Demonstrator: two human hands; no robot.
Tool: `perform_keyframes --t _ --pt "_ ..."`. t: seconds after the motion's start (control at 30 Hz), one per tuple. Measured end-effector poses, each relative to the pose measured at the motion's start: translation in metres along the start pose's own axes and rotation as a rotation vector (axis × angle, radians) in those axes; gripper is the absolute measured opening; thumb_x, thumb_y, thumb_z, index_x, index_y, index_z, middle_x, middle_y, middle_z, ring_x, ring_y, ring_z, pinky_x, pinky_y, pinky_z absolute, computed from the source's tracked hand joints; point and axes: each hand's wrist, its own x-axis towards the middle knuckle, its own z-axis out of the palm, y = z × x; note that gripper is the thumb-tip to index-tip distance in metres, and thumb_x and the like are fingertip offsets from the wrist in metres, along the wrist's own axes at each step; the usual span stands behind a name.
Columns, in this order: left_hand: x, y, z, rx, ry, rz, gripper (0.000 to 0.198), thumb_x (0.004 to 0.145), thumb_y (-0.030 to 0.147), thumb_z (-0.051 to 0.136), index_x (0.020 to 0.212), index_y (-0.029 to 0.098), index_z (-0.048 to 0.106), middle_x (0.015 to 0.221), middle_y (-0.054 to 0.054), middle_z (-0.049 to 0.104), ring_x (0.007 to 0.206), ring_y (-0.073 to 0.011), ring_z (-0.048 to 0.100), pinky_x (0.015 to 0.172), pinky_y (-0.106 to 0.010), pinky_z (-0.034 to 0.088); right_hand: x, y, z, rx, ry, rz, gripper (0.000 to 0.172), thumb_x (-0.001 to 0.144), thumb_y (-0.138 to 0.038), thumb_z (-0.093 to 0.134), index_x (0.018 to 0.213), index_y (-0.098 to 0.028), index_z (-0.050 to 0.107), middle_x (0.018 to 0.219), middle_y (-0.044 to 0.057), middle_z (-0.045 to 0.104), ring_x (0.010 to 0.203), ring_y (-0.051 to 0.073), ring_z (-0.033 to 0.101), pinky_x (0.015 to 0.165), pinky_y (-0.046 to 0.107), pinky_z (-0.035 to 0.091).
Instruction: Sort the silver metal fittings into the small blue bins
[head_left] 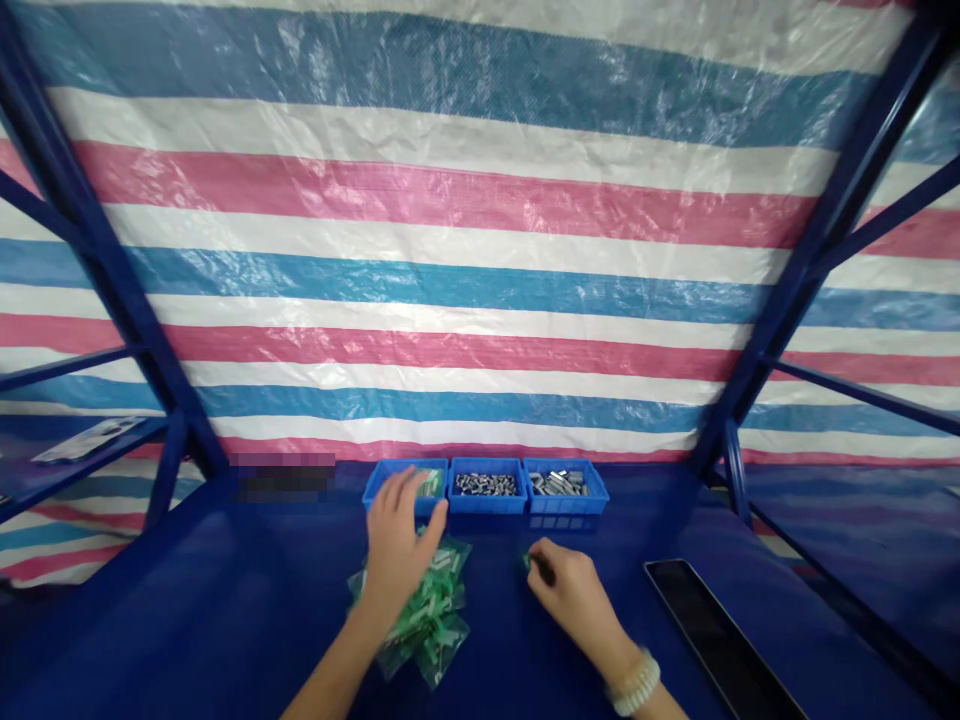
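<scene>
Three blue plastic bins stand in a row at the far edge of the blue table [480, 640]. The left bin [390, 487] holds something green and pale, and the middle bin [487, 500] is full of small dark metal parts. Silver metal pieces fill the right bin [566, 502]. My left hand [397, 545] hangs at the left bin's front rim, fingers apart, hiding part of it. Below it lies a heap of clear plastic bags with green parts [424, 620]. My right hand [574, 590] pinches a small green item [527, 563] on the table.
A dark tablet [712, 640] lies on the table at the right. A beaded bracelet [635, 683] circles my right wrist. Blue steel frame posts [817, 250] rise on both sides, and a striped tarp [480, 280] hangs behind. A sheet of paper [88, 440] rests on a left shelf.
</scene>
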Motion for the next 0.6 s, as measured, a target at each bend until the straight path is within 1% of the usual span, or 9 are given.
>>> perform_keyframes --t 0.03,0.1,0.2,0.27,0.33,0.4,0.5,0.53,0.6 --pt "-0.016 0.011 -0.002 -0.084 -0.024 0.026 0.043 0.093 0.042 0.045 0.125 0.017 0.06 0.133 -0.015 0.062 0.126 -0.028 0.054 0.107 -0.046 0.042 -0.005 -0.003 -0.002 0.046 0.02 0.024 0.019 0.09 -0.015 0.047 0.084 -0.015 0.065 0.066 0.004 0.067 0.058 0.018 0.065 0.058 0.025 0.05" --pt "-0.047 0.033 -0.004 -0.528 -0.152 -0.025 0.038 0.09 0.04 0.052 0.12 0.019 0.062 0.119 -0.012 0.069 0.11 -0.0262 0.065 0.097 -0.041 0.05 -0.017 -0.012 -0.003 0.224 0.049 0.102 0.028 0.096 -0.025 0.04 0.089 -0.014 0.065 0.066 0.004 0.066 0.057 0.017 0.064 0.053 0.024 0.051" --pt "-0.08 0.055 -0.002 -0.99 -0.343 -0.309 0.029 0.085 0.042 0.061 0.101 0.019 0.067 0.089 -0.007 0.073 0.082 -0.0227 0.071 0.074 -0.032 0.057 -0.037 -0.033 0.0 0.798 0.092 0.322 0.031 0.094 -0.042 0.053 0.089 -0.014 0.067 0.072 0.005 0.067 0.061 0.017 0.064 0.054 0.025 0.054" --pt "-0.09 0.06 -0.003 -1.09 -0.344 -0.447 0.026 0.08 0.044 0.067 0.086 0.019 0.067 0.072 -0.002 0.067 0.07 -0.0192 0.066 0.066 -0.027 0.054 -0.047 -0.047 0.003 1.125 0.11 0.458 0.031 0.082 -0.046 0.071 0.084 -0.015 0.07 0.075 0.004 0.067 0.066 0.018 0.064 0.058 0.026 0.056" --pt "-0.092 0.058 -0.006 -1.103 -0.296 -0.507 0.026 0.077 0.044 0.072 0.08 0.019 0.068 0.067 0.001 0.062 0.066 -0.0169 0.062 0.065 -0.025 0.051 -0.054 -0.058 0.005 1.203 0.105 0.507 0.033 0.072 -0.046 0.081 0.085 -0.016 0.073 0.075 0.004 0.069 0.069 0.019 0.066 0.06 0.027 0.058" --pt "-0.092 0.054 -0.01 -1.103 -0.281 -0.533 0.026 0.075 0.044 0.074 0.082 0.019 0.07 0.069 0.001 0.063 0.068 -0.017 0.062 0.065 -0.025 0.051 -0.055 -0.064 0.006 1.18 0.084 0.502 0.038 0.067 -0.046 0.085 0.087 -0.016 0.074 0.074 0.004 0.07 0.068 0.019 0.067 0.058 0.027 0.059" --pt "-0.088 0.05 -0.018 -1.092 -0.294 -0.478 0.024 0.077 0.041 0.073 0.088 0.02 0.07 0.07 0.0 0.064 0.067 -0.0178 0.063 0.063 -0.025 0.052 -0.053 -0.067 0.004 1.143 0.056 0.44 0.036 0.068 -0.046 0.084 0.082 -0.015 0.072 0.07 0.004 0.07 0.062 0.018 0.067 0.052 0.026 0.057" --pt "-0.086 0.05 -0.021 -1.078 -0.286 -0.403 0.02 0.078 0.037 0.073 0.089 0.02 0.07 0.07 0.0 0.064 0.067 -0.0177 0.064 0.062 -0.026 0.053 -0.052 -0.067 0.002 1.122 0.061 0.409 0.033 0.07 -0.045 0.083 0.08 -0.016 0.07 0.069 0.003 0.069 0.059 0.017 0.066 0.052 0.025 0.056" --pt "-0.081 0.051 -0.028 -1.008 -0.235 -0.141 0.008 0.081 0.025 0.07 0.088 0.022 0.069 0.072 -0.001 0.065 0.068 -0.0173 0.065 0.063 -0.026 0.054 -0.05 -0.065 -0.005 1.019 0.103 0.29 0.024 0.075 -0.038 0.079 0.076 -0.018 0.066 0.072 0.003 0.069 0.063 0.018 0.066 0.056 0.027 0.057"
